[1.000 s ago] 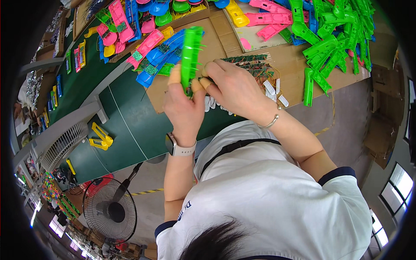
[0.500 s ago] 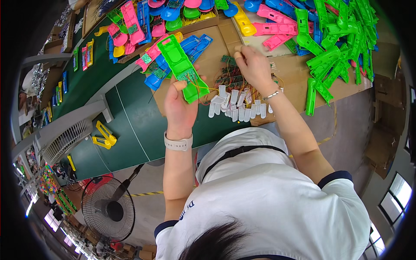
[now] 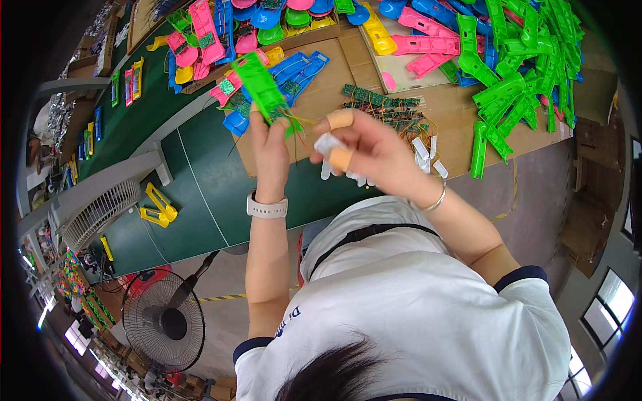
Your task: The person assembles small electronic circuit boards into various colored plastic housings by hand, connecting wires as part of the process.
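Note:
My left hand is closed on the lower end of a green plastic shell, which is tilted and slightly blurred. Thin coloured wires trail from the shell's lower end toward my right hand. Between the thumb and fingers of my right hand, a small white plastic piece is pinched. Tape-like coverings wrap two of those fingers. More white plastic pieces lie beside and partly under this hand. Just beyond it are rows of green circuit boards with red and yellow wires.
Blue shells with boards lie left of centre on the cardboard. Green shells are heaped at the right, and a box of coloured parts stands at the back. Two fans are at the left, near yellow frames.
My right hand has come from the circuit boards toward me and left, and now grips a white piece. My left hand has turned and tilted the green shell, shifting it slightly left.

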Demonstrator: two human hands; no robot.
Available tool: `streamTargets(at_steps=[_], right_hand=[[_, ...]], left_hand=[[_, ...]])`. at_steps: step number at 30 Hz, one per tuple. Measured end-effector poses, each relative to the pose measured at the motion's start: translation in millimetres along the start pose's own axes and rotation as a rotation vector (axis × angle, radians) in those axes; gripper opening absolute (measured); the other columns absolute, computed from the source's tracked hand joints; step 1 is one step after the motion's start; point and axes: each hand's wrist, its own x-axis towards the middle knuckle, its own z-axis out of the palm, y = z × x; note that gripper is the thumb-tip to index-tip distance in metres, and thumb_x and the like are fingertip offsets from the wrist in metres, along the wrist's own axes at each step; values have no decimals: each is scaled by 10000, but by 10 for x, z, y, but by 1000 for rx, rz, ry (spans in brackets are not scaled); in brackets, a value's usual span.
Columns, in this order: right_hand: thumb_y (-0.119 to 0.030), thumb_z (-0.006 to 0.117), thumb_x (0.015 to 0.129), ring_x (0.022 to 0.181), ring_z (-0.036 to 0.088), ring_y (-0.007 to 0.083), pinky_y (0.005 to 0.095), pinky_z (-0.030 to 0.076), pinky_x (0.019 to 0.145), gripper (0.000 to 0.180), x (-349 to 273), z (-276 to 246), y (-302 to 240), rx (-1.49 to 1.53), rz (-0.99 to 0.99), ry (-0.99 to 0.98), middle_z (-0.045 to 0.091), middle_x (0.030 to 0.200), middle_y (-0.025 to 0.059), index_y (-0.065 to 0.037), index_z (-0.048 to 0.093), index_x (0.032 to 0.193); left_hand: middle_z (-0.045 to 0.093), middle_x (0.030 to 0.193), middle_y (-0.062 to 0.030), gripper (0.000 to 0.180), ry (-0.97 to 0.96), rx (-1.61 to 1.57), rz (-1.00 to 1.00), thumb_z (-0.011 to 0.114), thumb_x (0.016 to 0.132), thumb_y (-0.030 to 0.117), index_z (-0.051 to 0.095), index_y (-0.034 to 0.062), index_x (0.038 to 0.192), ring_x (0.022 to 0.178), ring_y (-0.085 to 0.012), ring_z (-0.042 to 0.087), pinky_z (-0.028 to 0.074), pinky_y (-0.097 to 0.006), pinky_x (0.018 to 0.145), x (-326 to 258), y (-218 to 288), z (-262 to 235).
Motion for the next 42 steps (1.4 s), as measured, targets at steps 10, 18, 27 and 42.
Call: streamTargets(at_steps=[10, 18, 27, 42], right_hand=[[-276, 599, 888, 466, 440, 53, 195, 298, 436, 237, 290, -321, -210, 164, 228, 57, 520, 548, -3, -56, 575, 805], [-272, 566, 911, 442, 390, 54, 201, 278, 414, 248, 296, -401, -247, 528, 372, -3, 500, 549, -3, -44, 568, 813], [-332, 635, 846, 579, 512, 86, 225, 397, 493, 303, 112, -304, -18, -576, -125, 481, 569, 697, 38, -45, 541, 867], [-415, 361, 973, 877, 597, 150, 287, 462, 804, 486, 171, -419, 70, -580, -311, 252, 588, 1047, 87, -9, 577, 1128]], left_hand=[[487, 1224, -85, 532, -227, 69, 46, 463, 843, -5, 321, -6, 1356, 1050, -158, 500, 407, -281, 886, -403, -52, 104], [579, 1031, -161, 505, -218, 581, 246, 498, 843, 30, 349, -50, 1318, 891, -229, 590, 474, -333, 768, -510, 47, 44], [601, 965, -150, 514, -321, 416, -3, 497, 813, 13, 367, -50, 1306, 775, -217, 594, 480, -321, 703, -646, 76, 136], [557, 1035, -93, 502, -373, 283, -50, 348, 827, -18, 330, -10, 1329, 833, -144, 570, 482, -265, 691, -866, 91, 440]])
